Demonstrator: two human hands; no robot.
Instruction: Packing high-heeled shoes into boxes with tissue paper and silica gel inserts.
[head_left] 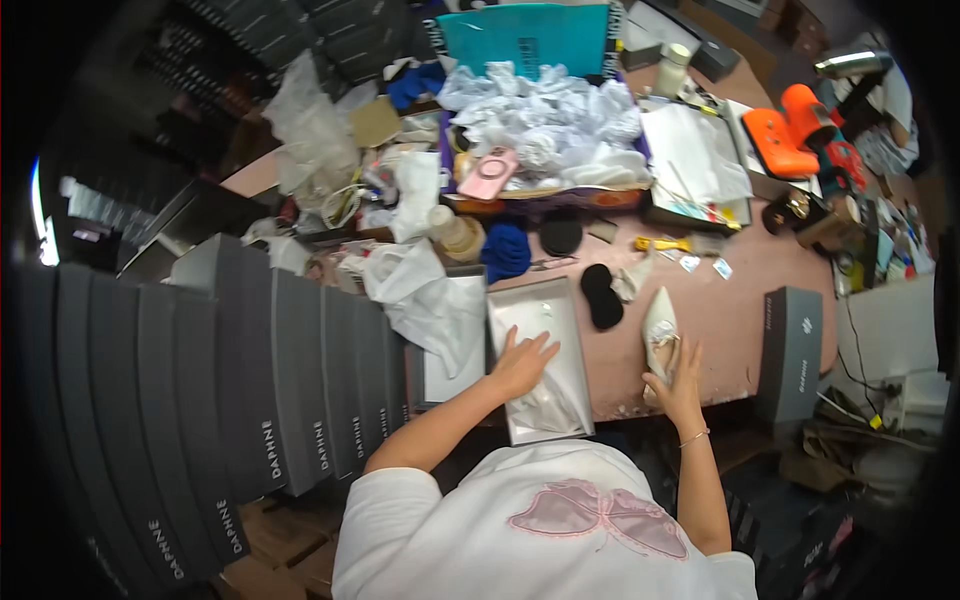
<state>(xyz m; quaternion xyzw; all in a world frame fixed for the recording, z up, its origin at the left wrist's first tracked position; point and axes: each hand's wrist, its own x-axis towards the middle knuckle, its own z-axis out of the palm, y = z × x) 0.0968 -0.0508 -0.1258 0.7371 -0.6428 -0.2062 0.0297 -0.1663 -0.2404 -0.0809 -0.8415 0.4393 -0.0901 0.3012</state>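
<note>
Positioning seems in hand; mid-frame, left hand (518, 370) spreads open fingers over box (572, 350); right hand (682, 388) straddles pale shoe (660, 313), grip unclear; lifting would call for firmer hold.

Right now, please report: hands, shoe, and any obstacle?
Left hand: spread over open box. Right hand: at rear of white shoe, grip unclear. Toe points away. Black pad left of shoe, clear of hands.

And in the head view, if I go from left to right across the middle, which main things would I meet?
Piled dark grey boxes, open box, black two-lobed pad, white pointed shoe, single grey box.
</note>
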